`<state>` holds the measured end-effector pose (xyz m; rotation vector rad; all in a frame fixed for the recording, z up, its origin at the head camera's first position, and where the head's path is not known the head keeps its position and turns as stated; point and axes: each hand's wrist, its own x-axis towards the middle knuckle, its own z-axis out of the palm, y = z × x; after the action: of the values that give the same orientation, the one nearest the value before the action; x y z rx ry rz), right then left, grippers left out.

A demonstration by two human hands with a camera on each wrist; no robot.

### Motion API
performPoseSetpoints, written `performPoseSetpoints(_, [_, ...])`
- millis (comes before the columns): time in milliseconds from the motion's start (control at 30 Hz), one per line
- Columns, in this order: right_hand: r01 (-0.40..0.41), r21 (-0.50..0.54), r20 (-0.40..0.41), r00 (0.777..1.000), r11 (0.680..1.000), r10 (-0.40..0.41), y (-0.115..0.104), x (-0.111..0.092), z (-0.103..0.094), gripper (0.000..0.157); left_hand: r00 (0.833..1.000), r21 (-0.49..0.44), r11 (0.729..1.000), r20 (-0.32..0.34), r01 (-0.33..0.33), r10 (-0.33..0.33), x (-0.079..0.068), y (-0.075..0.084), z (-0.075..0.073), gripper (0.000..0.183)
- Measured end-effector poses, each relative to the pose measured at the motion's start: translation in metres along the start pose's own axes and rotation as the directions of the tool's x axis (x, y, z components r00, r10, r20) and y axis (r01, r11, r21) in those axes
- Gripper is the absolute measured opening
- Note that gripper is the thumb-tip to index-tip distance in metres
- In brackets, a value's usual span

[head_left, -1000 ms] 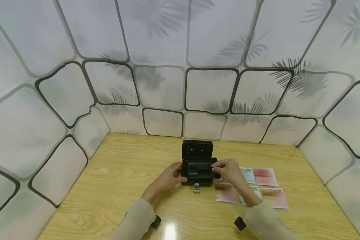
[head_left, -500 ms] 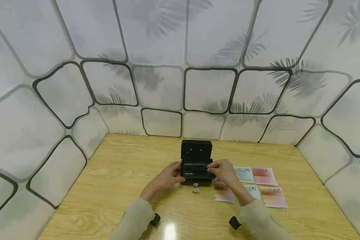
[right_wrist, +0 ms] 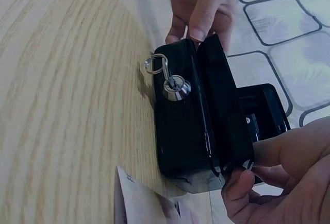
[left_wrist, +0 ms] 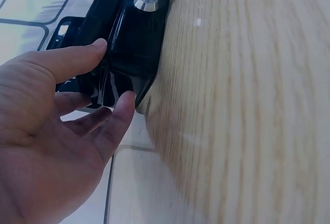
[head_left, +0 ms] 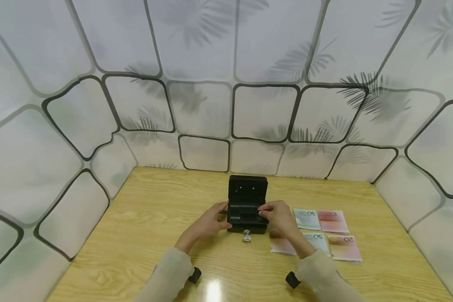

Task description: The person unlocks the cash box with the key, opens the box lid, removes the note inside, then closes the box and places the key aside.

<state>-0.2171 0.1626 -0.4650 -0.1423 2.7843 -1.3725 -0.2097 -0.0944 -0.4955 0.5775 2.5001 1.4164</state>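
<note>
A black cash box (head_left: pixel 254 230) stands with its lid (head_left: pixel 248 184) raised at the back. Over its opening lies a black compartment tray (head_left: pixel 245 209). My right hand (head_left: pixel 283 216) pinches the tray's right end, with the thumb above and a finger below in the right wrist view. At the other end my left hand (head_left: pixel 207 222) holds the left side, its thumb (left_wrist: pixel 85 59) on the top edge and its fingers along the end wall. A key with a ring (right_wrist: pixel 157 64) sits in the silver lock (right_wrist: pixel 177 88) on the front.
Banknotes lie in two rows right of the box, among them a pink 100 (head_left: pixel 333 221), green 50s (head_left: pixel 307 219) and a pinkish 20 (head_left: pixel 344 247). Another note (head_left: pixel 282 243) is partly under the right forearm. A patterned curtain (head_left: pixel 264 117) closes off the wooden table (head_left: pixel 154 201).
My right hand has moved left with the tray, whose right end stuck out past the box and now lies over it. My left hand stays at the left side.
</note>
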Motion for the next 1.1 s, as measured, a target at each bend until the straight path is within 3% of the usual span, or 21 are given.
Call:
performPoseSetpoints(267, [0.086,-0.062,-0.015,0.996,0.994,-0.088,0.001,0.003,0.007,0.007,1.000,-0.012,1.000,-0.003,0.001,-0.001,0.000,0.001,-0.001,0.078])
performPoseSetpoints(533, [0.067,-0.123,-0.022,0.997,0.990,-0.071,0.004,0.002,0.009,0.006,1.000,-0.005,1.000,0.001,-0.015,0.015,0.000,-0.001,0.000,0.076])
performPoseSetpoints(767, [0.102,-0.152,-0.030,0.994,0.983,-0.108,0.008,0.002,0.012,0.005,0.999,-0.010,0.999,0.008,-0.033,0.033,0.001,-0.001,0.000,0.071])
performPoseSetpoints(1100, [0.123,-0.132,-0.028,0.991,0.984,-0.127,0.015,0.003,0.013,0.004,0.999,-0.014,0.999,0.010,-0.035,0.035,0.001,-0.001,0.000,0.072])
